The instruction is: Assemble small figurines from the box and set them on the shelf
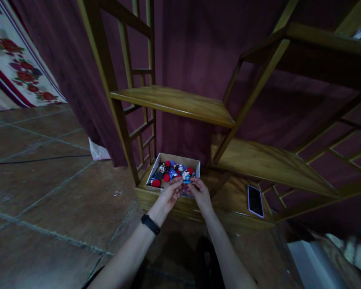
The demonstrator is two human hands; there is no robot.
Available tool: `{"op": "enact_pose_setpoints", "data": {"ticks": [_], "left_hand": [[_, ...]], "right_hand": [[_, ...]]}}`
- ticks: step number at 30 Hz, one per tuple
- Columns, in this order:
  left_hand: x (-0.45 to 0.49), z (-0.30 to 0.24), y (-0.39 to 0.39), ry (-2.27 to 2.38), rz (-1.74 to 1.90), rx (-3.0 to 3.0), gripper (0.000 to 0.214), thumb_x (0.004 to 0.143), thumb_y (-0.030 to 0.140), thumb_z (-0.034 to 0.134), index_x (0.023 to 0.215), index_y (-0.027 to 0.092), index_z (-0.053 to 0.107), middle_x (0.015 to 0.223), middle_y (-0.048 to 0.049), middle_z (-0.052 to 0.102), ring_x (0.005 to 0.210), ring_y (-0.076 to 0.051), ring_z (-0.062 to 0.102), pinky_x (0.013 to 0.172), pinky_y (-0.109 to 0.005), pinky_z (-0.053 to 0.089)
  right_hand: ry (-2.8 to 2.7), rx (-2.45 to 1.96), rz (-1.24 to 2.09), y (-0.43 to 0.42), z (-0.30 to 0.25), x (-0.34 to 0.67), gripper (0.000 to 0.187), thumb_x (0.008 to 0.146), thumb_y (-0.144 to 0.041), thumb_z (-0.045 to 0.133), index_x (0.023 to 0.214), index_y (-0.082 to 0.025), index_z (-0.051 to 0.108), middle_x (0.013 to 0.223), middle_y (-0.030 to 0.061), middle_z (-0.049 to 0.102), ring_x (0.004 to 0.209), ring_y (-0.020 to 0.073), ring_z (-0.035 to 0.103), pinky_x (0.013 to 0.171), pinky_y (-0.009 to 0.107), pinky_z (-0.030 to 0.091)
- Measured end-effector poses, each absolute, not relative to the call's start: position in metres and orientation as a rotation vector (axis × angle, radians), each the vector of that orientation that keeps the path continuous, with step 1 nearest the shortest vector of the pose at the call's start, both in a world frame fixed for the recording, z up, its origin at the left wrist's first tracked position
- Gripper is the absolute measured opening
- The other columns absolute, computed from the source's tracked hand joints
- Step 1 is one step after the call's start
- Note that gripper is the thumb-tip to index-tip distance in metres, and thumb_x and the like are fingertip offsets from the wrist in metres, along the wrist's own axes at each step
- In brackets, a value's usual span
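Note:
An open cardboard box point(180, 158) sits on the lowest board of a wooden shelf point(174, 100). It is filled with several small red, blue and dark toys point(172, 171). My left hand point(172, 194), with a black band on its wrist, and my right hand point(199, 192) meet at the box's near edge. Both have their fingers curled together around a small blue and red piece between them; what it is I cannot make out.
A phone point(255, 200) with a pale rim lies face up on the bottom board to the right of the box. Dark red curtains point(78, 72) hang behind the shelf. Brown floor tiles point(48, 188) spread to the left. A pale box point(315, 265) stands at lower right.

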State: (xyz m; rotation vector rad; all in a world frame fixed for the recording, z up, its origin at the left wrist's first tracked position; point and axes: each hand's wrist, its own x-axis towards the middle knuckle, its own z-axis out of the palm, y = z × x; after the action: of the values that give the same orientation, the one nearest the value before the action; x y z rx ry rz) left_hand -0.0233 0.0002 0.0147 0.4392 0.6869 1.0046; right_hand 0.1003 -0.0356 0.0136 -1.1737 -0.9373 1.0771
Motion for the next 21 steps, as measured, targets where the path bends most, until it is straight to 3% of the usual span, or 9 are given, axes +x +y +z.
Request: {"op": "enact_pose_setpoints", "data": {"ticks": [11,21], "left_hand": [[-0.0221,0.0166,0.0000,0.645,0.953,0.348,0.012,0.076,0.021,0.064,0.084,0.013,0.062,0.082,-0.0078,0.068,0.068,-0.014,0.064,0.063,-0.024,0.049],[-0.0215,0.0199,-0.0032,0.608,1.057,0.478,0.029,0.067,0.017,0.072,0.095,0.015,0.063,0.086,-0.0062,0.068,0.075,-0.015,0.064,0.074,-0.031,0.052]], "right_hand": [[-1.203,-1.301,0.784,-0.0367,0.0114,0.1030,0.017,0.073,-0.032,0.059,0.089,-0.025,0.059,0.079,-0.0009,0.064,0.073,0.0157,0.061,0.067,0.028,0.049],[-1.039,-1.259,0.893,-0.0396,0.0167,0.1048,0.029,0.068,-0.032,0.064,0.096,-0.026,0.064,0.093,0.0018,0.067,0.083,0.0186,0.060,0.075,0.031,0.049]]}}
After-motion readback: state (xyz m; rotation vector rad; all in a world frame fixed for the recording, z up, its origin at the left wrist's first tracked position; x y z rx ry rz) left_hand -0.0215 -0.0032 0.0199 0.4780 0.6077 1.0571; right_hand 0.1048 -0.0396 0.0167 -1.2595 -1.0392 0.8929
